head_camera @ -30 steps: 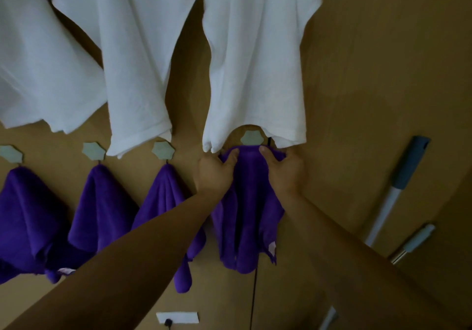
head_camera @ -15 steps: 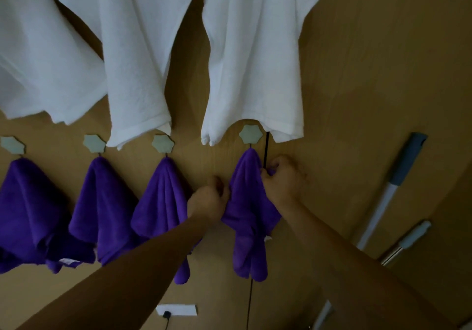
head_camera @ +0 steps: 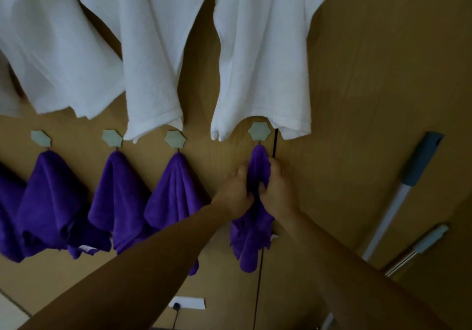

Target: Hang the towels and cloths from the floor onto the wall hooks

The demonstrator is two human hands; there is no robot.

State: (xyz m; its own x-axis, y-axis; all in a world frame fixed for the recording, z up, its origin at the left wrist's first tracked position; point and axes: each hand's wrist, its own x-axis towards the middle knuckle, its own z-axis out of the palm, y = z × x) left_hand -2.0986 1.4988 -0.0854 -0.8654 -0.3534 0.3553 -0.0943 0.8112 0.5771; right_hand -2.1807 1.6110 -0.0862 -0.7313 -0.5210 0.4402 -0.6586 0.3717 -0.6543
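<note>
Purple cloth (head_camera: pixel 258 227) hangs from hook (head_camera: pixel 259 131), centre-right of frame. Left hand (head_camera: pixel 236 191) and right hand (head_camera: pixel 278 189) pinch its folds, fingers curled. Step: settling it. Next, likely release.

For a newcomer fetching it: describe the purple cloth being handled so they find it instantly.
On the wooden wall, below the rightmost white towel, find the rightmost hexagonal hook in the lower row. The purple cloth hangs from it. Unlike its neighbours, the left hand and right hand grip it.
</note>
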